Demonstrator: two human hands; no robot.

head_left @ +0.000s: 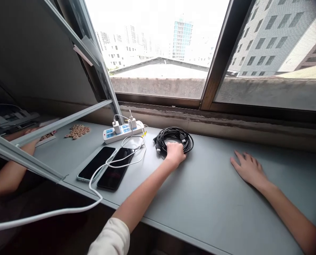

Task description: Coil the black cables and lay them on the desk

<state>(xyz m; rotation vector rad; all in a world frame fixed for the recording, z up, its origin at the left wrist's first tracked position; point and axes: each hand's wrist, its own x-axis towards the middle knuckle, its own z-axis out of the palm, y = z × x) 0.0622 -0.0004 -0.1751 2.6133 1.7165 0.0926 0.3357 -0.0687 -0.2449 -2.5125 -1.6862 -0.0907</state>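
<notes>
A coiled black cable (189,142) with several connectors lies on the grey shelf (200,202) below the window. My left hand (175,153) is closed around the near side of the coil, its fingers curled over the strands. To the right, my right hand (249,168) rests flat on the shelf with fingers spread, holding nothing. Left of the coil are two phones, one in a pale case (97,163) and one black (115,169). White charging cables (144,148) run across them.
A white power strip (108,135) with two plugged-in chargers stands near the wall. Metal rack bars (64,120) cross the left side. Beyond them lie small wooden pieces (77,131) and another person's arms (13,173). A thick white cord (54,213) hangs past the shelf's front edge.
</notes>
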